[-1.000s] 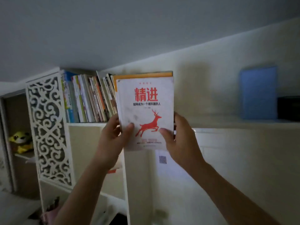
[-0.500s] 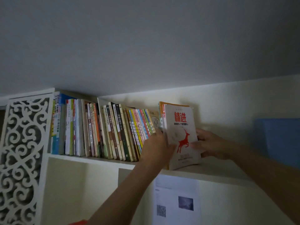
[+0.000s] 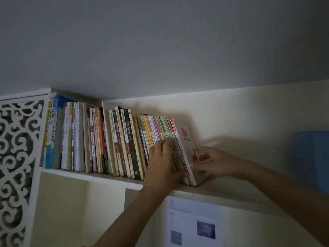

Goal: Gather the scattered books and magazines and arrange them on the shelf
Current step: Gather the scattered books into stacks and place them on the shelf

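Observation:
A long row of books stands on the high white shelf just under the ceiling. At its right end leans a white book with a red deer and red title, tilted left against the thin colourful spines. My left hand presses on the spines and lower edges of the last few books, thumb under them. My right hand lies flat against the white book's cover, fingers spread over its lower half. The book's bottom edge rests on the shelf.
A white carved fretwork panel closes the shelf's left side. A blue box stands further right on the same shelf. A printed sheet with pictures hangs on the wall below. The ceiling is close above the books.
The white deer book went from held up in front of the shelf to standing at the row's right end. Both hands now push it leftward, tight against the other books.

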A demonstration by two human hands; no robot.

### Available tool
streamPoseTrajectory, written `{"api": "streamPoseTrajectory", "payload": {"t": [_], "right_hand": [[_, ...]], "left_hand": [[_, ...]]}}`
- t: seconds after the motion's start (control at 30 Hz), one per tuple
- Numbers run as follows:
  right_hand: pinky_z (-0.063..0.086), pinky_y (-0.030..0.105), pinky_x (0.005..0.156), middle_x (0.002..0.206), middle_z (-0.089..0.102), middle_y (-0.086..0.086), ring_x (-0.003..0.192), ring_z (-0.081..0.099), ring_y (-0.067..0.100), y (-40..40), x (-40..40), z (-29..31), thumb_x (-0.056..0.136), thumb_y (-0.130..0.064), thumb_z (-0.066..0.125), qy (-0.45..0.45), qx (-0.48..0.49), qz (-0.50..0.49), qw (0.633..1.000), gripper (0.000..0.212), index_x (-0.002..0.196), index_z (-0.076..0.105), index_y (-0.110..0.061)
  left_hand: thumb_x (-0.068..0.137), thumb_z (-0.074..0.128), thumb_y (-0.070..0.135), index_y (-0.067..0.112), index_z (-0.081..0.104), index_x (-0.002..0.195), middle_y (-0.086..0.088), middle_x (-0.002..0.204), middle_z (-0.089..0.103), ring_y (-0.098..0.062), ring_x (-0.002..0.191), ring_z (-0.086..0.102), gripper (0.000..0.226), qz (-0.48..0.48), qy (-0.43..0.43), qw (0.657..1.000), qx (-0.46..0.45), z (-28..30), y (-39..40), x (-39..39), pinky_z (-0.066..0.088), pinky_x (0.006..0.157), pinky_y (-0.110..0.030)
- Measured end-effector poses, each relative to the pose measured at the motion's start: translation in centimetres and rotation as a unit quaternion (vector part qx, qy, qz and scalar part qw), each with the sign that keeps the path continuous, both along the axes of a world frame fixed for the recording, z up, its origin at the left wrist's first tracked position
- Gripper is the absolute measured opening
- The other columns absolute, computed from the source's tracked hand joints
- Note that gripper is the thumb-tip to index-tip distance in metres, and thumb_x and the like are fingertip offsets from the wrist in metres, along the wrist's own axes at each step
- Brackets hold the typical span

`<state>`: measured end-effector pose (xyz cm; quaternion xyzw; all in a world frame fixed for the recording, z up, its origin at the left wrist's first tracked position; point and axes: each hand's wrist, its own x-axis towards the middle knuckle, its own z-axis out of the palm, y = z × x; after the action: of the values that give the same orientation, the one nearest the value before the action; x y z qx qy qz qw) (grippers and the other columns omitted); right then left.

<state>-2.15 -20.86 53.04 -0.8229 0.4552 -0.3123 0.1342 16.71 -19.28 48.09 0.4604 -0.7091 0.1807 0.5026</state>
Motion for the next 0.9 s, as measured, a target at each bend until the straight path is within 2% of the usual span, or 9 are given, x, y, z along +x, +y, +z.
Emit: {"api": "streamPoseTrajectory", "payload": {"t": [0.07, 0.13, 0.23, 0.43, 0.5, 0.57, 0.73, 0.8, 0.9], "right_hand": [[0.054, 0.03, 0.092, 0.122, 0.062, -0.016, 0.113, 0.059, 0.004, 0.5, -0.3, -0.8, 0.071, -0.042, 0.082, 0.036, 0.006, 0.06, 0.998, 0.072, 0.133, 0.047, -0.034], [0.05, 0.032, 0.098, 0.134, 0.053, -0.013, 0.12, 0.055, 0.008, -0.2, -0.1, -1.5, 0.065, -0.047, 0.084, 0.101, -0.069, 0.03, 0.992, 0.095, 0.144, 0.035, -0.028], [0.046, 0.033, 0.103, 0.139, 0.05, -0.006, 0.123, 0.053, 0.013, -1.7, 0.5, -2.0, 0.067, -0.043, 0.083, 0.117, -0.1, 0.017, 0.988, 0.102, 0.149, 0.026, -0.024], [0.046, 0.034, 0.104, 0.143, 0.045, -0.008, 0.125, 0.051, 0.012, -3.6, 0.6, -2.1, 0.047, -0.055, 0.08, 0.065, -0.01, 0.015, 0.998, 0.131, 0.153, 0.006, -0.033], [0.045, 0.029, 0.105, 0.144, 0.045, -0.009, 0.126, 0.049, 0.009, -3.1, 0.3, -2.2, 0.064, -0.048, 0.081, 0.028, 0.048, 0.056, 0.997, 0.119, 0.154, 0.003, -0.031], [0.041, 0.024, 0.105, 0.147, 0.041, -0.006, 0.128, 0.046, 0.009, -2.3, 0.1, -2.3, 0.09, -0.031, 0.065, 0.002, 0.084, 0.083, 0.993, 0.089, 0.154, 0.002, -0.025], [0.037, 0.032, 0.111, 0.151, 0.038, 0.004, 0.131, 0.045, 0.021, -1.9, 0.7, -2.0, 0.099, -0.029, 0.048, 0.108, 0.02, 0.009, 0.994, 0.071, 0.154, 0.005, -0.02], [0.044, 0.039, 0.104, 0.142, 0.048, 0.007, 0.123, 0.052, 0.028, -0.5, 1.2, -2.3, 0.095, -0.028, 0.052, 0.139, -0.073, -0.035, 0.987, 0.057, 0.147, 0.031, -0.019], [0.052, 0.041, 0.09, 0.118, 0.064, 0.01, 0.105, 0.06, 0.03, 4.9, 1.0, -4.9, 0.085, -0.019, 0.056, 0.06, -0.293, -0.034, 0.954, 0.035, 0.12, 0.06, -0.015]], "left_hand": [[0.067, 0.08, 0.046, 0.018, 0.012, 0.153, 0.002, 0.16, 0.009, -0.015, 0.147, 0.006, 0.114, -0.026, -0.05, 0.998, -0.028, -0.2, -1.0, 0.7, 0.016, 0.12, -0.035], [0.072, 0.076, 0.047, 0.019, 0.002, 0.154, 0.009, 0.161, -0.008, -0.008, 0.148, -0.009, 0.114, -0.046, -0.064, 0.997, -0.007, -0.3, -1.6, 1.1, 0.009, 0.122, -0.038], [0.072, 0.072, 0.054, 0.018, 0.005, 0.154, 0.008, 0.161, -0.007, -0.011, 0.148, -0.009, 0.112, -0.002, -0.082, 0.996, -0.035, -0.4, -2.2, 1.1, 0.009, 0.122, -0.04], [0.071, 0.075, 0.052, 0.019, 0.01, 0.154, 0.005, 0.162, -0.003, -0.017, 0.148, -0.004, 0.111, 0.07, -0.094, 0.992, -0.037, -0.2, -1.4, 0.0, 0.005, 0.12, -0.037], [0.074, 0.073, 0.05, 0.023, 0.012, 0.154, 0.001, 0.162, -0.006, -0.022, 0.148, -0.005, 0.104, 0.088, -0.104, 0.99, -0.021, -0.1, -1.0, -0.4, 0.008, 0.119, -0.04], [0.08, 0.066, 0.053, 0.024, 0.01, 0.154, -0.003, 0.161, -0.012, -0.026, 0.148, -0.007, 0.097, 0.125, -0.13, 0.984, 0.004, -0.1, -0.4, -0.9, 0.01, 0.119, -0.044], [0.088, 0.057, 0.052, 0.022, 0.002, 0.153, -0.01, 0.16, -0.013, -0.036, 0.147, -0.007, 0.09, 0.213, -0.16, 0.961, 0.07, 1.0, 1.2, -2.5, 0.011, 0.118, -0.051], [0.087, 0.057, 0.055, 0.022, 0.015, 0.152, -0.014, 0.159, 0.0, -0.039, 0.146, 0.003, 0.084, 0.192, -0.148, 0.967, 0.079, 0.7, 2.2, -2.8, 0.018, 0.117, -0.054], [0.086, 0.067, 0.026, 0.012, 0.052, 0.132, -0.016, 0.133, 0.05, -0.034, 0.123, 0.043, 0.051, 0.054, -0.057, 0.997, -0.029, -3.4, 5.1, -2.9, 0.043, 0.099, -0.047]]}}
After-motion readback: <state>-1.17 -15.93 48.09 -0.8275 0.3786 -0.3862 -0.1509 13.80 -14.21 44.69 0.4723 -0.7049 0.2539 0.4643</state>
